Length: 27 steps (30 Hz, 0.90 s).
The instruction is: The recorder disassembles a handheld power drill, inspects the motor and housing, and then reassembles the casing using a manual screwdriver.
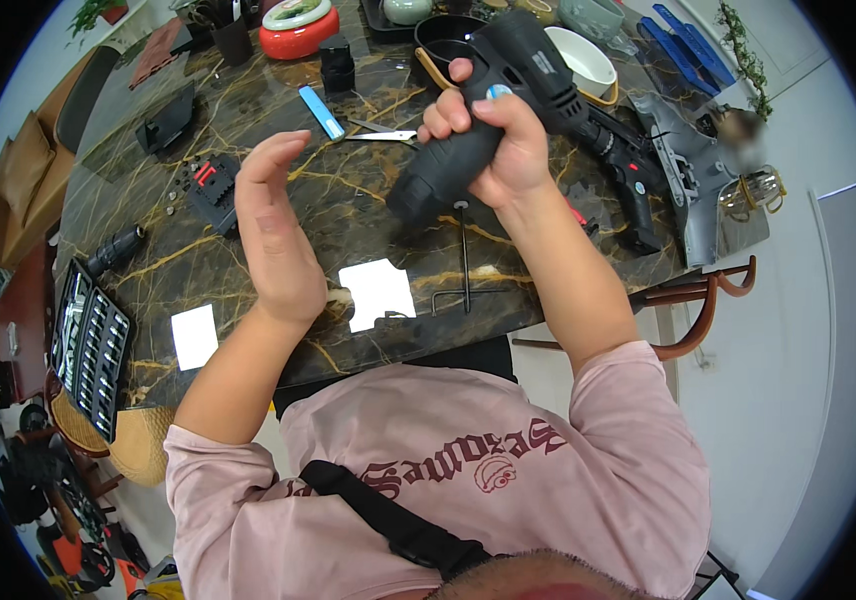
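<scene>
My right hand [498,150] is closed round the grip of a black power tool [438,175], held over the table. My left hand [278,235] is raised on the left, fingers extended and slightly curved, holding nothing visible. A white paper piece with cut-outs [378,292] lies just right of my left wrist, and a small white card [195,336] lies farther left. A T-handled metal rod [466,260] is under the tool. Scissors [388,135] and a blue-and-white item [321,112] lie beyond my hands. A black plastic part with red pieces [210,190] sits left of my left hand.
Around the dark marble table [338,200] are a socket set case [88,350], a grey plastic housing [693,200], a black tool [638,215], a red bowl [298,38], a white bowl [588,70] and blue plastic parts [683,50]. Wooden chairs [708,305] stand beside it.
</scene>
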Available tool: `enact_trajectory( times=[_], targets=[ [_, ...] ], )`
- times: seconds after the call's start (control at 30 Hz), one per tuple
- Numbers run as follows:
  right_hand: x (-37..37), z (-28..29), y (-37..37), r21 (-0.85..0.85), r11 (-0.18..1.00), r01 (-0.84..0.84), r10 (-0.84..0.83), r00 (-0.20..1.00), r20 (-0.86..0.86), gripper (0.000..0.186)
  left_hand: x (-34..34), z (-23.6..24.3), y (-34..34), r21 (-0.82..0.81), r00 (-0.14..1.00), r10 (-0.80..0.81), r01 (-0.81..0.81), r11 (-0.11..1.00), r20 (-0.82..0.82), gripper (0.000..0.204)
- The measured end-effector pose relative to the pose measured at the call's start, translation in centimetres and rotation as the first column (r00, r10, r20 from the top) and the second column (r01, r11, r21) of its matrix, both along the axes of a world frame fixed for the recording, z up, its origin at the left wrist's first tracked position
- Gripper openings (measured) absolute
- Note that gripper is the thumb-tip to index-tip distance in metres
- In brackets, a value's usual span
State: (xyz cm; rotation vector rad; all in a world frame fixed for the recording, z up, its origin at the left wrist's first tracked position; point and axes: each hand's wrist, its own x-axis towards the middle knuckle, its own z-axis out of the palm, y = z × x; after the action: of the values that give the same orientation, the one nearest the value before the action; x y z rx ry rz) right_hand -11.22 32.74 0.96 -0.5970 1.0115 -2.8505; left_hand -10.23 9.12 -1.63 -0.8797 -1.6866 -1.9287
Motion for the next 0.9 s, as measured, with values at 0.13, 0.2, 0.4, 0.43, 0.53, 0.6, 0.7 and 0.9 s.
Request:
enact_trajectory(
  times=[0.13, 0.2, 0.4, 0.43, 0.53, 0.6, 0.7, 0.9],
  targets=[
    [0.4, -0.2, 0.1, 0.055, 0.971, -0.232, 0.238, 0.945, -0.226, 0.055, 0.1, 0.5, 0.1, -0.099, 0.994, -0.011, 0.0, 0.995, -0.108, 0.052],
    [0.6, -0.2, -0.1, 0.09, 0.953, -0.289, 0.303, 0.915, -0.267, 0.058, 0.0, 0.4, 0.0, -0.14, 0.988, -0.002, -0.02, 0.99, -0.155, 0.05],
    [1.9, 0.3, -1.0, 0.15, 0.907, -0.393, 0.42, 0.857, -0.299, 0.062, 0.0, 0.2, 0.0, -0.176, 0.991, -0.081, 0.062, 0.982, -0.107, 0.039],
    [2.0, 0.3, -1.1, 0.149, 0.907, -0.393, 0.42, 0.857, -0.298, 0.062, 0.1, 0.2, 0.1, -0.18, 0.992, -0.086, 0.068, 0.981, -0.094, 0.038],
    [1.7, 0.1, -1.1, 0.16, 0.919, -0.361, 0.393, 0.87, -0.299, 0.061, 0.1, 0.3, 0.0, -0.201, 0.993, -0.093, 0.077, 0.977, -0.073, 0.037],
    [1.4, 0.0, -1.0, 0.168, 0.924, -0.343, 0.38, 0.865, -0.326, 0.061, 0.3, 0.4, 0.0, -0.216, 0.993, -0.096, 0.079, 0.973, -0.067, 0.036],
    [1.6, 0.0, -1.1, 0.115, 0.933, -0.34, 0.359, 0.874, -0.328, 0.059, 0.3, 0.4, 0.0, -0.23, 0.992, -0.114, 0.1, 0.968, -0.051, 0.035],
    [2.1, 0.5, -1.3, 0.171, 0.933, -0.317, 0.353, 0.9, -0.255, 0.054, 0.4, 0.5, 0.1, -0.264, 0.99, -0.131, 0.114, 0.958, -0.045, 0.032]
  ],
)
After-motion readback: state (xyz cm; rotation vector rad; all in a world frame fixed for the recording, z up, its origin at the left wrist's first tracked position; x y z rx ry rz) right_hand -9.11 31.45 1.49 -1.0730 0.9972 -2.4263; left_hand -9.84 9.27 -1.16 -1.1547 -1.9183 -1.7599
